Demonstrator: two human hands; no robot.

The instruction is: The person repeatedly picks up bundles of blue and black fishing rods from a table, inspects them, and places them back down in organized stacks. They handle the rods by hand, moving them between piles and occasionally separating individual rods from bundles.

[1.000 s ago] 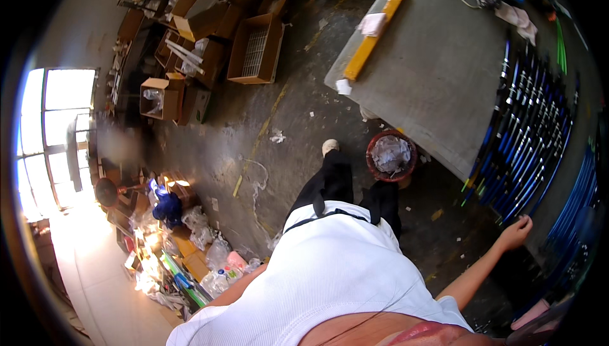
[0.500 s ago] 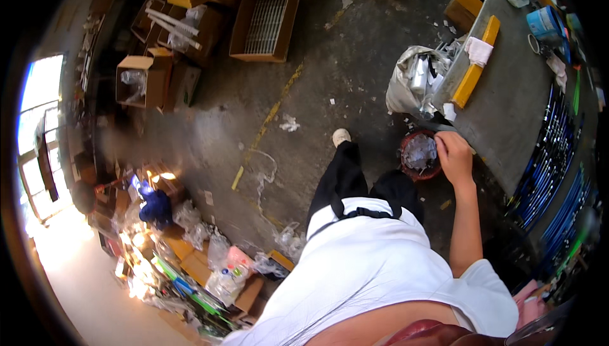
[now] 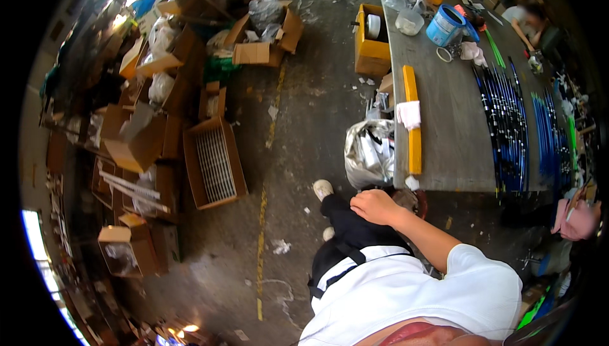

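My right hand (image 3: 375, 207) is held low in front of my black trousers (image 3: 365, 226), just short of the table's near corner. Its back faces up and the fingers curl downward, closed together. Whatever they hold, if anything, is hidden beneath the hand. A reddish round bin (image 3: 419, 202) shows partly behind my wrist, under the table edge. Close beyond the hand stands a whitish sack (image 3: 369, 155) stuffed with silvery and plastic scraps. My left hand is out of view.
The grey table (image 3: 447, 136) carries a yellow bar (image 3: 412, 146) with a pale cloth (image 3: 408, 115), a blue bucket (image 3: 445, 25) and bundles of dark blue rods (image 3: 505, 130). Cardboard boxes (image 3: 216, 162) line the left. Another person (image 3: 528, 23) sits at the far right.
My view has swung toward the right, so more of the table shows. My right hand has moved from beside the bin to over my trousers, and the bin is now mostly hidden.
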